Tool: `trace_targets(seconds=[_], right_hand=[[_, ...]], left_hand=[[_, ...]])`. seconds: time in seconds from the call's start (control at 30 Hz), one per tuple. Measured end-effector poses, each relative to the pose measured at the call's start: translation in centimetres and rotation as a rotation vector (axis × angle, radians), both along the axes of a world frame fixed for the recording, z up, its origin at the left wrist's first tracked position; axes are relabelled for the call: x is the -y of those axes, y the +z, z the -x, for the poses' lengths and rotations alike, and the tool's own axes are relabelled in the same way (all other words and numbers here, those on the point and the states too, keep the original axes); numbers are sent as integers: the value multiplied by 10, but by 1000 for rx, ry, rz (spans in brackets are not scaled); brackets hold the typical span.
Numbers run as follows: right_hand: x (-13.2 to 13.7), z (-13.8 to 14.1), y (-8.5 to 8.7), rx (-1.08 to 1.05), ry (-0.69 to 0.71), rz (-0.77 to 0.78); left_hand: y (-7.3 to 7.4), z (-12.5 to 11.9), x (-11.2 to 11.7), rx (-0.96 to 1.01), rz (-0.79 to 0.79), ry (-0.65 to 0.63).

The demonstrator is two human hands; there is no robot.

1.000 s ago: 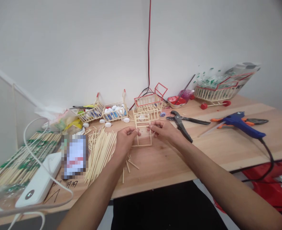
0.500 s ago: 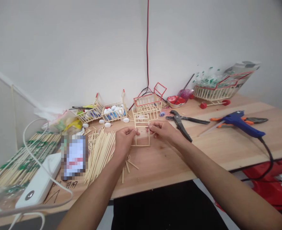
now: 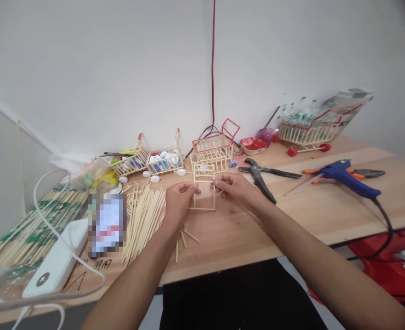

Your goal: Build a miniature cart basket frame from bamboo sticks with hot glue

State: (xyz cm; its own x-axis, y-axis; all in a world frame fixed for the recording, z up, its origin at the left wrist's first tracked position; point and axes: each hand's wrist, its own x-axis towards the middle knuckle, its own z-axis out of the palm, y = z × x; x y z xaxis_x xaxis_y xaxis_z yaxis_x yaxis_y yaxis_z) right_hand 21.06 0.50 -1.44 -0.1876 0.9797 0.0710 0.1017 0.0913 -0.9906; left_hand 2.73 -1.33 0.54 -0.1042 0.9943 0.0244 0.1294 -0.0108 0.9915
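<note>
My left hand (image 3: 176,201) and my right hand (image 3: 234,188) pinch the two upper corners of a small frame of thin wooden sticks (image 3: 203,196), held upright on the wooden table (image 3: 292,215). The frame's lower bar rests on the tabletop. A loose pile of plain sticks (image 3: 144,220) lies just left of my left hand, and a few short stick offcuts (image 3: 185,236) lie under my left wrist.
Black pliers (image 3: 259,176) lie right of my right hand; a blue glue gun (image 3: 347,178) with its cord lies farther right. Stick-built carts (image 3: 214,147) (image 3: 307,130) and baskets of white caps (image 3: 163,160) line the wall. A white power bank (image 3: 56,261) and packed sticks (image 3: 34,229) sit left.
Both hands keep their hold on the stick frame; it has shifted slightly left and its lower part has drawn a little nearer to the table.
</note>
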Motion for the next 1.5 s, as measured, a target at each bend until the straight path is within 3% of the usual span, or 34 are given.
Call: trace_targets(seconds=[0.3,0.47,0.63,0.83,1.07,1.27,1.4,1.5], right_hand=[[2,2,2,-23,66,17],[1,1,0,7,76,28],[4,1,3,0,93,-7],[4,2,3,67,57,-20],[-1,-12,2,410,-211,-268],[27,-32,36,553,-397,-455],[59,-69,59,678,-599,-439],[78,-118,59,841,-850,-383]], left_hand=[[-2,2,-5,22,-133,17],[6,6,-4,-117,-273,-2],[9,8,-4,-234,-327,17],[12,11,-5,-220,-332,11],[19,14,-2,-273,-349,-9],[21,13,2,-373,-376,-3],[22,13,4,-392,-385,6],[22,13,4,-407,-391,10]])
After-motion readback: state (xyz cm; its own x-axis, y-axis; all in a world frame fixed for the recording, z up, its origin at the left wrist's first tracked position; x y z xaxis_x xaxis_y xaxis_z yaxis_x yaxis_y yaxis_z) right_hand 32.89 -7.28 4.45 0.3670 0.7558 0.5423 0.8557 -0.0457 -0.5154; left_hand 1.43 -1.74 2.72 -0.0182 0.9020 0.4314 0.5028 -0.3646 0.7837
